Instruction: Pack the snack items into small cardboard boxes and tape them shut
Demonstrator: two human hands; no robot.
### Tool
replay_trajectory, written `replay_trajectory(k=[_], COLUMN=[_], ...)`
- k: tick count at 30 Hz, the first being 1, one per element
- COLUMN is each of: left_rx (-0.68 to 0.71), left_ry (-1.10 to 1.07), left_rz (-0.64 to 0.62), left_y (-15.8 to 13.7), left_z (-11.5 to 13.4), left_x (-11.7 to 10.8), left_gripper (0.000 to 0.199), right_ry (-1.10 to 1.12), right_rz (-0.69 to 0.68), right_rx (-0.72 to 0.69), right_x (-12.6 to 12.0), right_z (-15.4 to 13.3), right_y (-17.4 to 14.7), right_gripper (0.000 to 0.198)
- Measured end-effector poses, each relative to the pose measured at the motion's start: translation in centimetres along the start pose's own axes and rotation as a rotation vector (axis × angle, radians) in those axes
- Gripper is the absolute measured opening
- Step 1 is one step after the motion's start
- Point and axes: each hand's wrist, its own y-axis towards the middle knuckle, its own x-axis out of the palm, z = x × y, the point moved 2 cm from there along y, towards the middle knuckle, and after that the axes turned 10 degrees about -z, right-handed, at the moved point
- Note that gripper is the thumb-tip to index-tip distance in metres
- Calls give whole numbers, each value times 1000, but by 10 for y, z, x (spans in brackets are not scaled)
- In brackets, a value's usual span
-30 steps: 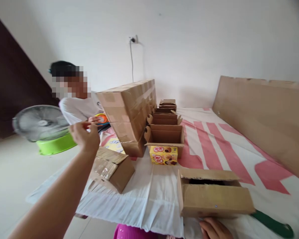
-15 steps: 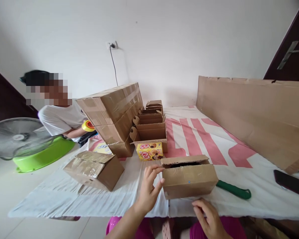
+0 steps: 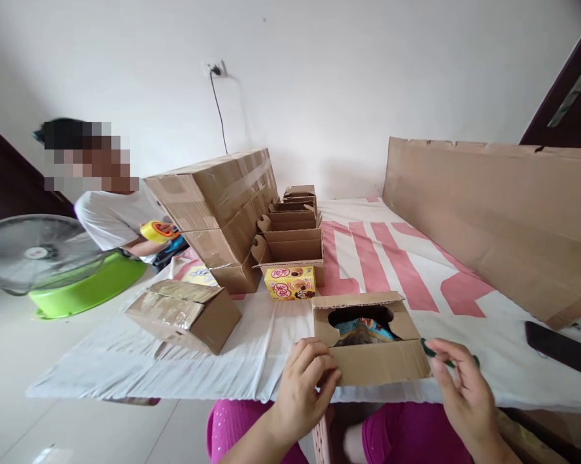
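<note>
In front of me stands a small cardboard box point(image 3: 382, 362) with its top open. Its back flap is raised and its front flap leans toward me. Through the gap shows a blue printed packet point(image 3: 365, 327). My left hand point(image 3: 307, 380) has its thumb and curled fingers closed on the left end of the front flap. At the flap's right end is my right hand point(image 3: 464, 383), thumb and fingers apart, close to the corner. Behind that hand lies a green-handled tool point(image 3: 428, 348), mostly hidden.
A yellow snack box point(image 3: 290, 283) stands before a row of open cartons point(image 3: 293, 245). Left are stacked taped boxes point(image 3: 222, 219) and a closed box point(image 3: 184, 316). A phone-like dark object point(image 3: 563, 351) lies right. A person point(image 3: 111, 219) holds a yellow tape roll point(image 3: 157, 232) near a fan point(image 3: 39, 254).
The box's front flap has come toward me, showing the packet inside. My left hand has closed on the flap, and my right hand has risen to the box's right end.
</note>
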Motion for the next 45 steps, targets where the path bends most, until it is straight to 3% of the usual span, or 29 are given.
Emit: replay_trajectory(k=[4,7,9,12,17,22,26,31,36,42,45], left_rx=[-5,13,5,-25,-116,-260,-293,-266,-233,-284,-350], left_ry=[140,233,295,378,392,284,146,92,147,197,173], left_rz=[-235,-469,-530,-480,-399,-187,-162,-142,-187,-171,-98], left_y=[24,42,48,46,27,7,-2,-1,-1,-6,-11], left_z=[6,11,14,16,9,-5,-10,-9,-10,-13,-22], left_x=[-7,-10,-12,-14,-8,6,17,15,12,18,20], left_gripper=[19,15,10,10,22,38,37,38,44,69,79], right_ry=[-210,-336,-421,-519,-635,-751,-669,-527,-492,-479,-438], right_rz=[-258,-449,-531,-549,-458,-341,-453,-598,-626,-795,-846], right_rx=[-384,-463,-461,-416,-387,-283,-124,43,89,220,236], right_x=[21,39,47,50,43,36,29,21,18,19,20], right_z=[-46,-67,-72,-69,-59,-36,-17,-16,-19,-12,-8], right_y=[14,19,20,20,20,38,57,60,65,88,99], right_gripper=[41,44,44,45,48,68,75,71,66,79,77])
